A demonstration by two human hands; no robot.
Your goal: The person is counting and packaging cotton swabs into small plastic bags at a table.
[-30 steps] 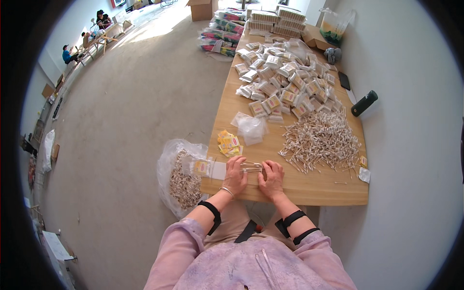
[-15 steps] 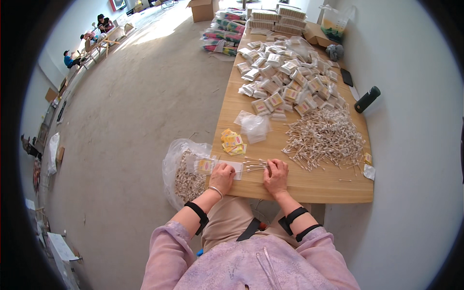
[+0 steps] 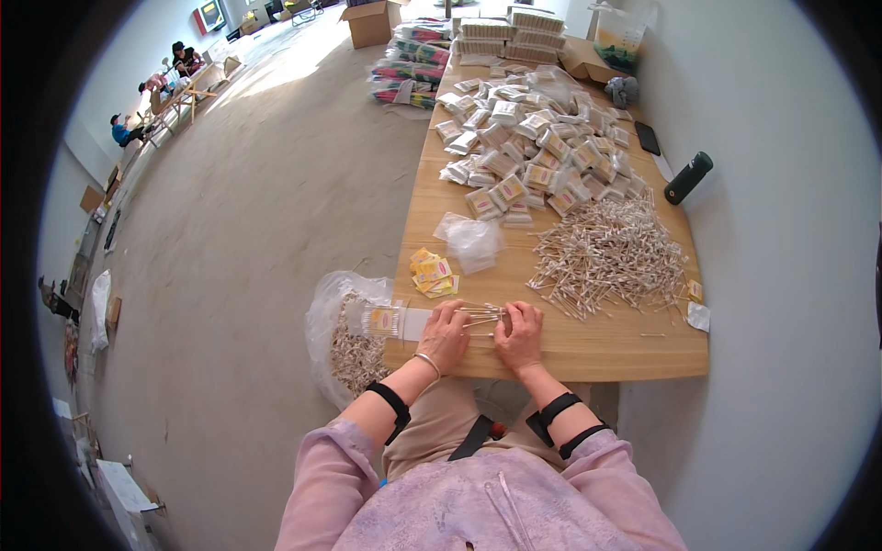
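A small bunch of cotton swabs (image 3: pixel 481 315) lies crosswise between my two hands at the table's near edge. My left hand (image 3: pixel 443 340) is closed at the left ends of the bunch, its fingers curled over them. At the right ends, my right hand (image 3: pixel 520 335) closes with thumb and fingers together. One swab lies a little apart, below the bunch. Just left of my left hand, a clear packet (image 3: pixel 383 320) with swabs and a yellow label extends over the table's left edge; its white, flat part (image 3: pixel 417 323) runs toward my fingers.
Loose swabs (image 3: pixel 606 257) are heaped on the right, with filled packets (image 3: pixel 533 151) piled behind. Yellow cards (image 3: pixel 432 274) and clear bags (image 3: pixel 473 241) lie beyond my hands. A dark bottle (image 3: pixel 689 178) stands by the wall. Left of the table is a plastic sack (image 3: pixel 322 321) of swabs.
My left hand has moved right, off the packet and onto the swabs' left ends. My right hand stays at their right ends. The view has shifted slightly.
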